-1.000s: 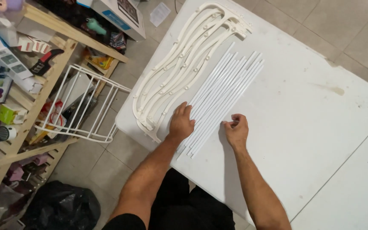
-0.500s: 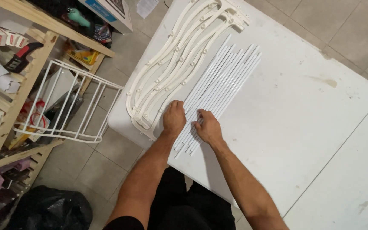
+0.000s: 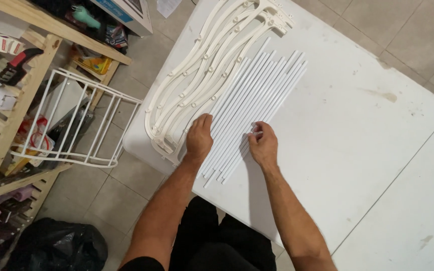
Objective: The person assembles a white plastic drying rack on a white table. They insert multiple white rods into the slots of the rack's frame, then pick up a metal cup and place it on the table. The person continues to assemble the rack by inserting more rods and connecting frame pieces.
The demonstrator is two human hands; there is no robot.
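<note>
Several long white tubes (image 3: 257, 90) lie side by side on a white table (image 3: 357, 150), running diagonally away from me. My left hand (image 3: 199, 138) rests flat on the near left part of the bundle, fingers together. My right hand (image 3: 262, 143) touches the bundle's right edge, its fingertips pinching at one tube. To the left of the tubes lie several curved white plastic frame pieces (image 3: 202, 65) with small pegs, stacked and fanned toward the table's far end.
A white wire rack (image 3: 76, 120) leans on the tiled floor left of the table. A wooden shelf unit (image 3: 11, 75) holds boxes and small items. A black bag (image 3: 56, 248) sits on the floor at bottom left. A second white table surface (image 3: 418, 216) adjoins at right.
My right hand slid left from the table surface onto the right edge of the tube bundle. My left hand stayed on the tubes. The camera view shifted slightly.
</note>
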